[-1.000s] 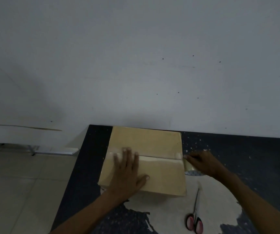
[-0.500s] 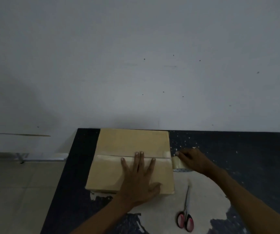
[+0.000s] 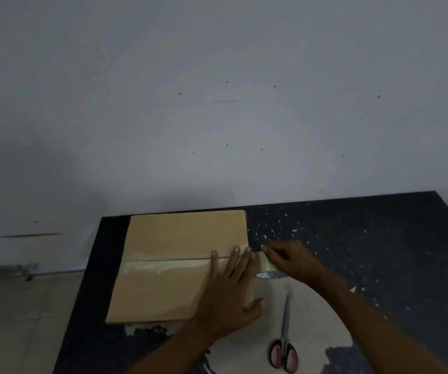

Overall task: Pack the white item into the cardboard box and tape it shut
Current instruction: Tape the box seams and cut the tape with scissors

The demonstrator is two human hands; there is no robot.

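The flat tan cardboard box [image 3: 182,265] lies closed on the dark speckled tabletop [image 3: 366,238], close to the white wall. A strip of clear glossy tape [image 3: 163,265] runs along the seam between its two top flaps from the left edge towards the right one, so the sealing looks nearly done. The white item is nowhere in sight; I judge it to be inside the box, though the closed flaps hide that. What seems left is to carry the strip over the right edge, cut it from the roll and press the end down. The silver scissors with pink handles [image 3: 285,344] lie untouched on the tabletop near the box's near right corner. The left hand [image 3: 228,295] lies flat on the box, fingers straight and slightly spread, fingertips pressing the tape at the right end of the seam. The right hand [image 3: 290,259], just beside the box's right edge, has its fingers curled round the roll of clear packing tape [image 3: 267,271], with a short run of tape joining roll and box.
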